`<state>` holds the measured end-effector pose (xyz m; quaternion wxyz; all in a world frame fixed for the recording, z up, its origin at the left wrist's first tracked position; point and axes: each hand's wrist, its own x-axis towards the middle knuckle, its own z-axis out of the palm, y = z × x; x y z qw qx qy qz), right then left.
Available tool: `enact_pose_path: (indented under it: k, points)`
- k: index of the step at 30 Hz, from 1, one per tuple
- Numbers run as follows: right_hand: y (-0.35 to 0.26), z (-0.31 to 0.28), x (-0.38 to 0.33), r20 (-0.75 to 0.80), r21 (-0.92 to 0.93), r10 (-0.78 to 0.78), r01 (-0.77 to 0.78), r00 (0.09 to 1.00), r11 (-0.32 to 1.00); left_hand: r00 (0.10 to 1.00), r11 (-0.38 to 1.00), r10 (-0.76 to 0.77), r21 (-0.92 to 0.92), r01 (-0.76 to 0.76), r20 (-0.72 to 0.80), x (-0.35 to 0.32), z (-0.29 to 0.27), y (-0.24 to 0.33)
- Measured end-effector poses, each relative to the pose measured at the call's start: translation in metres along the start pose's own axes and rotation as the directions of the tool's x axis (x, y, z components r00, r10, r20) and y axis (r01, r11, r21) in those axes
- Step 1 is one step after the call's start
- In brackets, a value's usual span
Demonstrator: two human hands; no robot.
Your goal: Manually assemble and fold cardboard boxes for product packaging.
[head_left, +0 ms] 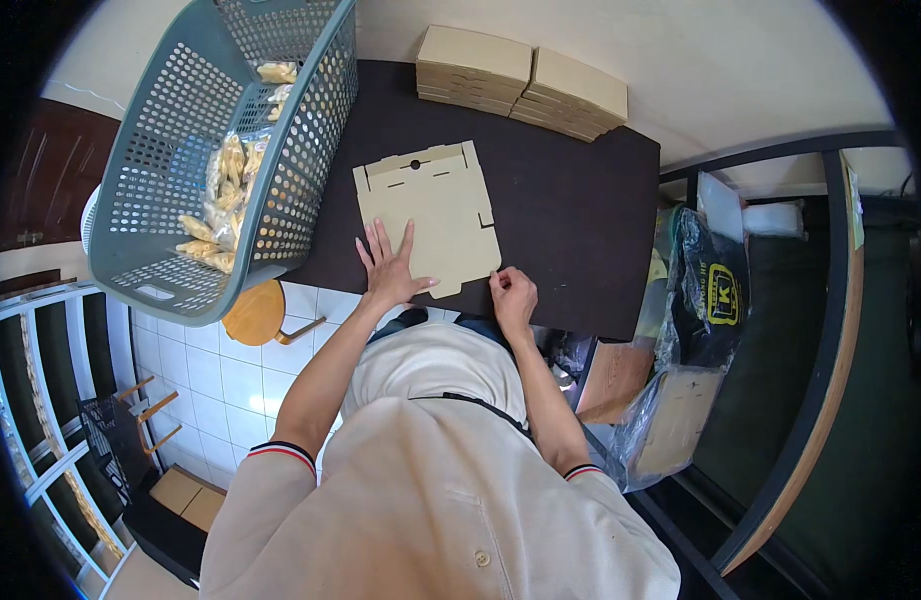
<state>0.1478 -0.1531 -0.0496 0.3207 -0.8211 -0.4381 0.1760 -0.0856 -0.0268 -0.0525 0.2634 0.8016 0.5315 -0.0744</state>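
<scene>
A flat, folded cardboard box (449, 222) lies on the dark table in front of me, slightly turned. It has a small round hole and slits near its far edge, and a notch on its right side. My left hand (389, 274) rests on its near left part with the fingers spread wide. At the near right corner, my right hand (516, 298) is closed, thumb and forefinger pinching the cardboard edge. The other right fingers are curled in, and the fingertips are partly hidden.
A tall grey-green plastic basket (293, 190) with bagged pale yellow food (231, 175) stands at the left. Two stacks of cardboard boxes (476, 62) sit at the table's (581, 230) far edge. A round wooden stool (254, 312) and a metal-framed shelf (839, 300) flank me.
</scene>
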Motion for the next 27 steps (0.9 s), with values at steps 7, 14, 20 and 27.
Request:
enact_pose_path:
  k: [7, 14, 20, 27]
  points:
    - [-0.003, -0.003, 0.006, 0.009, -0.058, -0.055, 0.055, 0.998, 0.997, 0.994, 0.998, -0.066, 0.004, 0.066, 0.085, 0.003, -0.009, 0.009]
    - [0.001, -0.001, 0.012, 0.058, 0.026, -0.075, 0.073, 0.996, 0.997, 0.995, 0.998, -0.068, 0.01, 0.067, 0.079, 0.004, -0.003, 0.006]
    - [0.005, 0.003, 0.019, 0.078, 0.113, -0.119, 0.11, 0.99, 0.988, 0.993, 0.997, -0.075, -0.026, 0.078, 0.088, 0.004, -0.008, 0.009]
    - [0.002, 0.011, 0.031, 0.069, 0.102, -0.115, 0.108, 0.991, 0.989, 0.985, 0.995, -0.096, -0.013, 0.099, 0.143, 0.002, -0.017, 0.012]
